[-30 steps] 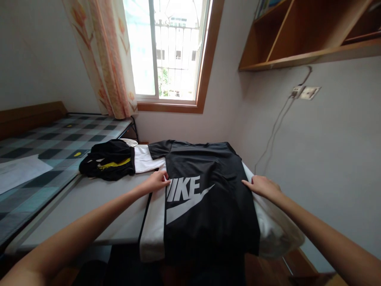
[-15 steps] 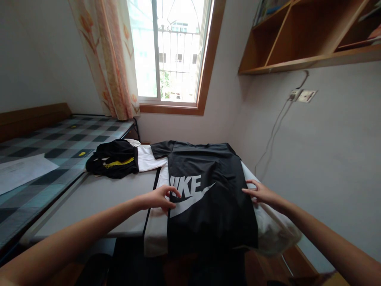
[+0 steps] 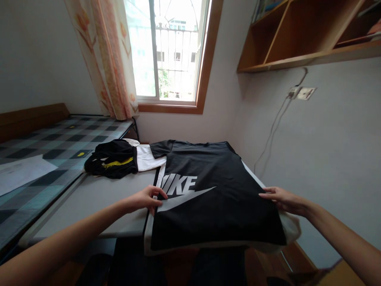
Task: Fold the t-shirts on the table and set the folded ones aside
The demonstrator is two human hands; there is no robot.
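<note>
A black T-shirt (image 3: 214, 210) with a white NIKE print lies spread on the table, over a white garment (image 3: 149, 236) that shows along its left and lower edges. My left hand (image 3: 150, 198) pinches the shirt's left edge beside the print. At the right edge, my right hand (image 3: 281, 198) grips the cloth between thumb and fingers. The shirt is drawn wide between both hands. Left of its sleeve lies a bunched black garment (image 3: 114, 161) with a yellow mark, next to white cloth (image 3: 147, 157).
A light table (image 3: 116, 214) holds the clothes. At the left is a bed with a checked mattress (image 3: 89, 129) and paper sheets (image 3: 26, 171). A wooden shelf (image 3: 297, 35) hangs at the upper right, above a socket with a cable (image 3: 305, 93).
My hands have moved apart, the left one leftward and the right one rightward. The shirt's lower half has widened, covering more of the white garment, and its folds have smoothed.
</note>
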